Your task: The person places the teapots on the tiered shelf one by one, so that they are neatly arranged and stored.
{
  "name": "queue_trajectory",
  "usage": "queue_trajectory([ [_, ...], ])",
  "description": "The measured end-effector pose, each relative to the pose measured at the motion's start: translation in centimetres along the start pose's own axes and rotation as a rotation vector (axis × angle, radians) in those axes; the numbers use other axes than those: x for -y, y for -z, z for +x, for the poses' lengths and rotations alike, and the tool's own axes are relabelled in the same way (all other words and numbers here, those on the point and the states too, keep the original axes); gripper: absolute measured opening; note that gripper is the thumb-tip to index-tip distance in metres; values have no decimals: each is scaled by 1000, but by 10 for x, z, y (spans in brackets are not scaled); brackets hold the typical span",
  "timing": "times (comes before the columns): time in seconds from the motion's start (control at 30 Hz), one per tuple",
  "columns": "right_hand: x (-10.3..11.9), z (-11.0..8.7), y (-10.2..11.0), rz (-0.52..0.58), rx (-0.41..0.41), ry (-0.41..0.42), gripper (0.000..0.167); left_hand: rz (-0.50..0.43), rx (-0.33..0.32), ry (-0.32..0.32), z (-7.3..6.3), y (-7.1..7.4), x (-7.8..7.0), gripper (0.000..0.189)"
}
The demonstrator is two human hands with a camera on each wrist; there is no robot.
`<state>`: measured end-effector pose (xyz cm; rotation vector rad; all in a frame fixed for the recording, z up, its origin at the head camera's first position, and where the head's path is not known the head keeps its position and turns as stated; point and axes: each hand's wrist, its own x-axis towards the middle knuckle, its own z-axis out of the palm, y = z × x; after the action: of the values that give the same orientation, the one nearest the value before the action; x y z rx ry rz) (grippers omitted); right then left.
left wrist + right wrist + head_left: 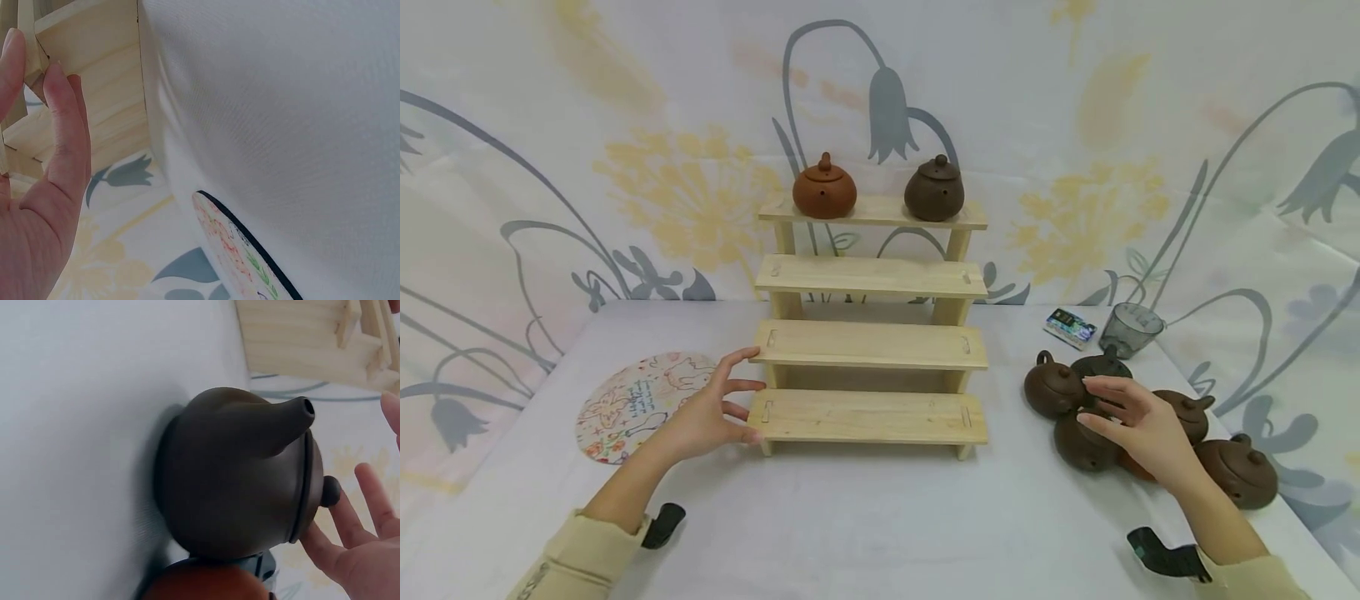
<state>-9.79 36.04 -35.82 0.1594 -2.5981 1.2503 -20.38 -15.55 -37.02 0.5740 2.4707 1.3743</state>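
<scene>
A pale wooden stepped shelf (872, 417) stands mid-table. My left hand (711, 417) is at its left end, thumb and fingers either side of the lowest board's corner; the left wrist view shows the board end (36, 72) between them. My right hand (1142, 425) hovers over a group of teapots at the right, fingers slightly bent and spread. Nearest it is a dark brown teapot (237, 475), its lid knob beside the fingertips; whether they touch cannot be told. A reddish teapot (824, 190) and a dark teapot (935, 190) sit on the top board.
Around the right hand are more brown teapots (1238, 471), one (1052, 386) at the group's left. Behind them stand a grey translucent cup (1131, 327) and a small printed box (1070, 328). A round patterned mat (640, 404) lies left of the shelf.
</scene>
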Motion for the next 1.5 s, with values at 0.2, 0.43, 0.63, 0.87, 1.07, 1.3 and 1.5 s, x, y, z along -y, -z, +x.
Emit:
queue_trajectory([
  [0.2,-7,-9,-2,-51,16,-41,46,-4,5,-20,-1,0,0,109],
  [0.43,-10,-12,-4,-85,40,-81,49,4,-1,4,0,1,0,108],
  [0.63,-5,-14,-5,-57,146,-132,52,-6,3,-5,-1,1,-1,108],
  [0.87,-4,-12,-14,-113,307,-59,59,1,-4,15,0,1,-1,108],
  [1.07,-7,-8,-21,-237,369,136,64,-10,-4,9,-1,1,-1,108],
  [1.3,-4,-1,-24,-279,393,186,56,-3,2,4,0,1,-1,108],
  [1.5,4,5,-27,-286,444,213,53,-11,3,-9,0,0,-1,108],
])
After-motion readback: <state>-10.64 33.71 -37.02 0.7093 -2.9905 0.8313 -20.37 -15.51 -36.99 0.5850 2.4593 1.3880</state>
